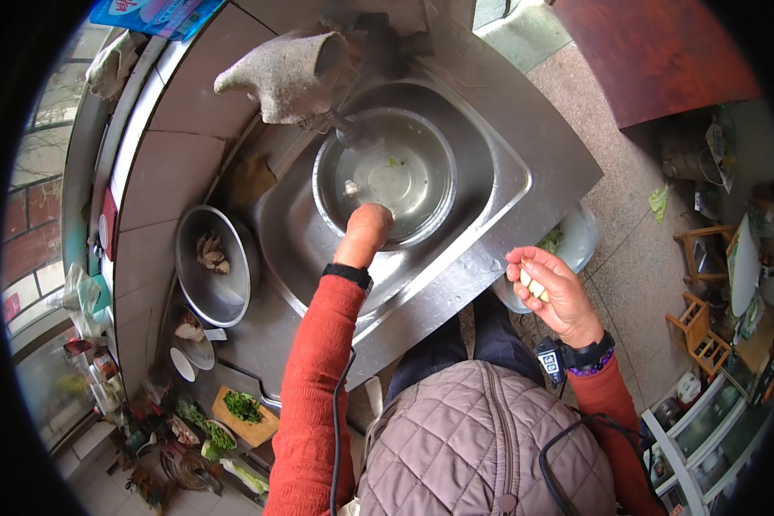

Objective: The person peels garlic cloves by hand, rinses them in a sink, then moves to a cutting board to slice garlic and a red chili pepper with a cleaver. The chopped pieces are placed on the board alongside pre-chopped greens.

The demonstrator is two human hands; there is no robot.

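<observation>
A round metal basin (445, 199) of water sits in the steel sink (482, 225). One small pale piece (351, 187) and a few green scraps (395, 162) are in the water. My left hand (367, 232) is at the basin's near rim, fingers curled in over the water. What they hold, if anything, is hidden. My right hand (562, 297) is raised to the right of the sink's front edge, palm up. Its fingers are curled round several peeled garlic cloves (533, 287), which show pale against the palm.
A cloth-wrapped faucet (288, 77) hangs over the basin. Left of the sink stands a steel bowl (232, 297) with brownish-white pieces. Chopped greens (242, 406) lie on a wooden board (262, 425). Below my right hand is a pale tub (583, 236) with leaves; wooden stools (698, 331) stand farther right.
</observation>
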